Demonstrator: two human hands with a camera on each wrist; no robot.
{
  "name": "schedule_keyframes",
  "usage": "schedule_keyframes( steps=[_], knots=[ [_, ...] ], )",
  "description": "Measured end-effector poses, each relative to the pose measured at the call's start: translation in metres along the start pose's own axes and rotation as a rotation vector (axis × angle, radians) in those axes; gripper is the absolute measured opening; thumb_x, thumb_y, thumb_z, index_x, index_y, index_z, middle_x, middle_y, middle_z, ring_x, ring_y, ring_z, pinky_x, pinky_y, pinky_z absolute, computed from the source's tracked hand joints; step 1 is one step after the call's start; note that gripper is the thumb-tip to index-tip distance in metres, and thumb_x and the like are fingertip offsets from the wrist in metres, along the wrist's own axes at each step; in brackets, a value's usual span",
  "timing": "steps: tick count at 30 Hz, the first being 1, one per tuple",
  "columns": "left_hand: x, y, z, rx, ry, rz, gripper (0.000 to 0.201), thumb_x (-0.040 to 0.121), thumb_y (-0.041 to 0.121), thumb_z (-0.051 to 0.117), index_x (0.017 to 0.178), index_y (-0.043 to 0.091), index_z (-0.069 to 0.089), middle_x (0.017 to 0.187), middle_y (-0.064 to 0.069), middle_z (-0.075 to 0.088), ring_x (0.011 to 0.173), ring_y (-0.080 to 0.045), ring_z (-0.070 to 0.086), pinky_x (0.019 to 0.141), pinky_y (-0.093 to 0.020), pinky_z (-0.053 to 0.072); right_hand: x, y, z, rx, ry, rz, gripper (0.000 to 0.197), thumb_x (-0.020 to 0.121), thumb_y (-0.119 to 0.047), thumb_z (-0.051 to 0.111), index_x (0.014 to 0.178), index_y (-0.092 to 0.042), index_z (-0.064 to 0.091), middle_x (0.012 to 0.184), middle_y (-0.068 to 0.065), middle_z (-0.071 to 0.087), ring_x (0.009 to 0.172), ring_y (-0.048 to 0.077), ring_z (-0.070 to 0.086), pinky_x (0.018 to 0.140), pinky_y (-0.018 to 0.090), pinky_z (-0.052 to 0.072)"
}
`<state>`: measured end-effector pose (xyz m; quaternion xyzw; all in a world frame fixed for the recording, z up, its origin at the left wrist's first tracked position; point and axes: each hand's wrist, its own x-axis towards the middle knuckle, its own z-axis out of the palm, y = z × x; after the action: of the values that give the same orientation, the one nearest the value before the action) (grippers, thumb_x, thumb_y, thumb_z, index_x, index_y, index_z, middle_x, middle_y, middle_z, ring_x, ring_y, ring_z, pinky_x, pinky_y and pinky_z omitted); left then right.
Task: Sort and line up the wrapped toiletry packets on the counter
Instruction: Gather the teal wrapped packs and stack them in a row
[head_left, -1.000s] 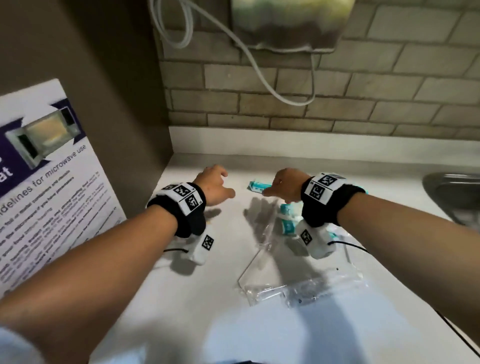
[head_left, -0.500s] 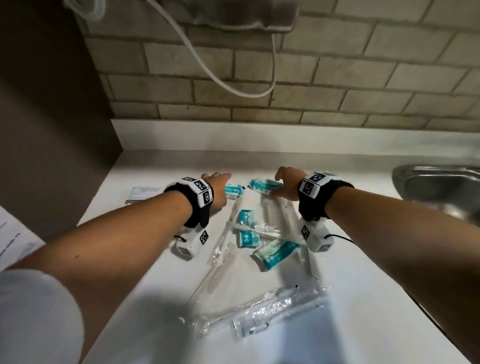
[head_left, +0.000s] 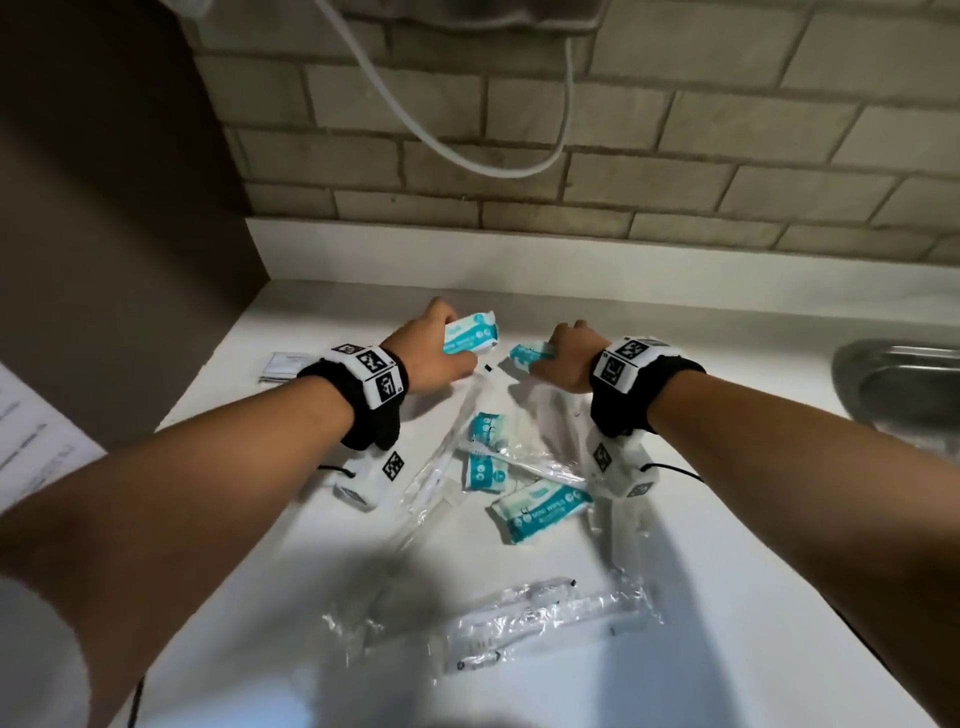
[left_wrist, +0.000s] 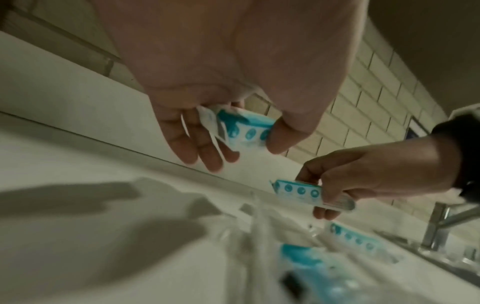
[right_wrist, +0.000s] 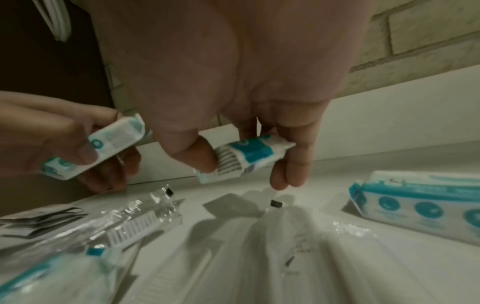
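Note:
My left hand (head_left: 441, 351) holds a teal and white wipes packet (head_left: 471, 332) between thumb and fingers, lifted off the white counter (head_left: 291, 545); the same packet (left_wrist: 241, 129) shows in the left wrist view. My right hand (head_left: 563, 353) pinches a second wipes packet (head_left: 530, 352) just above the counter, seen closer in the right wrist view as the pinched packet (right_wrist: 249, 158). Below the hands lie three more wipes packets, the largest one (head_left: 540, 509) nearest me. Clear-wrapped toothbrushes (head_left: 498, 623) lie in front and between the arms.
A steel sink (head_left: 904, 384) sits at the counter's right end. A tiled wall (head_left: 623, 156) with a hanging white cable (head_left: 467, 150) backs the counter. A small paper sachet (head_left: 283, 364) lies far left. A dark panel (head_left: 104, 234) closes the left side.
Both hands have lifted a wipes packet each from the pile near the back. The head view tilted down, showing more packets and wrapped toothbrushes.

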<state>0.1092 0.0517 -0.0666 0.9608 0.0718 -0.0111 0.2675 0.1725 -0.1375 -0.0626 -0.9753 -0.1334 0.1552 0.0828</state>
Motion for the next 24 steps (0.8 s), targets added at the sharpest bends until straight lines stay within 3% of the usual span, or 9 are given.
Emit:
schedule_keyframes(
  steps=[2, 5, 8, 11, 13, 16, 20, 24],
  knots=[
    [-0.011, 0.007, -0.001, -0.059, -0.013, 0.008, 0.049, 0.080, 0.031, 0.070, 0.117, 0.013, 0.044, 0.099, -0.003, 0.059, 0.083, -0.021, 0.057, 0.067, -0.026, 0.040, -0.011, 0.001, -0.005, 0.054, 0.047, -0.041, 0.060, 0.086, -0.038, 0.061, 0.129, -0.001, 0.043, 0.128, 0.020, 0.049, 0.110, 0.036, 0.056, 0.084, 0.035, 0.044],
    [-0.024, 0.011, 0.007, -0.007, -0.091, -0.005, 0.051, 0.078, 0.035, 0.073, 0.119, 0.015, 0.051, 0.104, -0.003, 0.063, 0.084, -0.019, 0.057, 0.068, -0.024, 0.038, -0.037, 0.004, -0.013, 0.088, 0.027, -0.130, 0.058, 0.083, -0.027, 0.065, 0.128, -0.002, 0.039, 0.120, 0.017, 0.057, 0.096, 0.030, 0.056, 0.075, 0.032, 0.044],
    [-0.030, 0.012, 0.015, 0.079, -0.135, -0.052, 0.033, 0.079, 0.038, 0.072, 0.096, 0.015, 0.057, 0.098, -0.007, 0.067, 0.082, -0.023, 0.060, 0.066, -0.026, 0.042, -0.065, 0.007, -0.016, 0.086, -0.037, -0.227, 0.064, 0.078, -0.023, 0.072, 0.130, -0.005, 0.039, 0.109, 0.010, 0.058, 0.089, 0.025, 0.054, 0.072, 0.029, 0.042],
    [-0.037, 0.017, 0.024, 0.095, -0.204, -0.124, 0.030, 0.075, 0.041, 0.076, 0.081, 0.018, 0.056, 0.083, -0.004, 0.065, 0.071, -0.020, 0.060, 0.060, -0.025, 0.042, -0.094, 0.007, -0.009, 0.032, -0.182, -0.317, 0.046, 0.073, -0.020, 0.077, 0.112, -0.010, 0.056, 0.093, 0.002, 0.062, 0.084, 0.022, 0.058, 0.066, 0.027, 0.044],
    [-0.039, 0.021, 0.028, 0.108, -0.218, -0.170, 0.035, 0.072, 0.045, 0.077, 0.078, 0.018, 0.056, 0.077, -0.003, 0.064, 0.066, -0.019, 0.058, 0.055, -0.026, 0.040, -0.111, 0.003, -0.001, -0.030, -0.285, -0.360, 0.038, 0.072, -0.022, 0.080, 0.104, -0.014, 0.063, 0.093, -0.001, 0.069, 0.084, 0.018, 0.063, 0.072, 0.027, 0.049],
    [-0.042, 0.029, 0.030, 0.132, -0.182, -0.213, 0.048, 0.067, 0.056, 0.077, 0.087, 0.016, 0.058, 0.082, -0.004, 0.063, 0.073, -0.022, 0.059, 0.057, -0.028, 0.040, -0.128, -0.005, 0.014, -0.165, -0.307, -0.413, 0.043, 0.073, -0.022, 0.080, 0.113, -0.018, 0.064, 0.104, -0.001, 0.071, 0.093, 0.018, 0.065, 0.085, 0.029, 0.050],
    [-0.044, 0.034, 0.035, 0.172, -0.204, -0.212, 0.067, 0.053, 0.075, 0.071, 0.084, 0.016, 0.065, 0.082, -0.007, 0.071, 0.077, -0.024, 0.067, 0.070, -0.032, 0.052, -0.132, -0.006, 0.026, -0.245, -0.292, -0.391, 0.046, 0.073, -0.023, 0.078, 0.117, -0.018, 0.062, 0.108, 0.001, 0.069, 0.100, 0.020, 0.064, 0.082, 0.028, 0.049],
    [-0.044, 0.043, 0.037, 0.166, -0.163, -0.213, 0.064, 0.054, 0.074, 0.072, 0.078, 0.016, 0.060, 0.076, -0.003, 0.066, 0.066, -0.020, 0.061, 0.059, -0.029, 0.044, -0.133, -0.002, 0.031, -0.216, -0.284, -0.420, 0.044, 0.072, -0.025, 0.080, 0.113, -0.019, 0.065, 0.106, 0.000, 0.071, 0.097, 0.019, 0.065, 0.084, 0.028, 0.050]
  ],
)
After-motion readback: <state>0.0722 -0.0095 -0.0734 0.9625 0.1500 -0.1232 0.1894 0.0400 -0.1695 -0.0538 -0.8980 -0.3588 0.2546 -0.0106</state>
